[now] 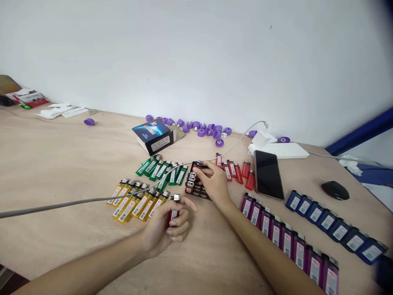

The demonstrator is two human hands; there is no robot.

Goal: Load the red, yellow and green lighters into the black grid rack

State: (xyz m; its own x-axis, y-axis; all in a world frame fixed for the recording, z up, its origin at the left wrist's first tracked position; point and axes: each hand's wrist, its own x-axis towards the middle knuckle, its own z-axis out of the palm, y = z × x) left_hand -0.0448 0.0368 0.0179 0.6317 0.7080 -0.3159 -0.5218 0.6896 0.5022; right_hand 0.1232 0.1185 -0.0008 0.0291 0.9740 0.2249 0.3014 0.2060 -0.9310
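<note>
My left hand (170, 223) is wrapped round a red lighter (174, 209), its metal top upward and the index finger stretched out. My right hand (213, 180) pinches a red lighter (198, 164) at the back left of a black rack (199, 191). Several lighter tops show in the rack's left side; my right hand hides part of it. Green lighters (172, 175) lie left of the rack, yellow lighters (143, 205) nearer and further left. Loose red lighters (236, 172) lie beyond my right hand.
A grey cable (92, 199) crosses above the lighters. Purple lighters (287, 241) and blue lighters (340, 232) stand in rows at right, near a phone (269, 174), mouse (335, 190) and power strip (288, 150). A box (153, 137) and purple caps (208, 131) are behind.
</note>
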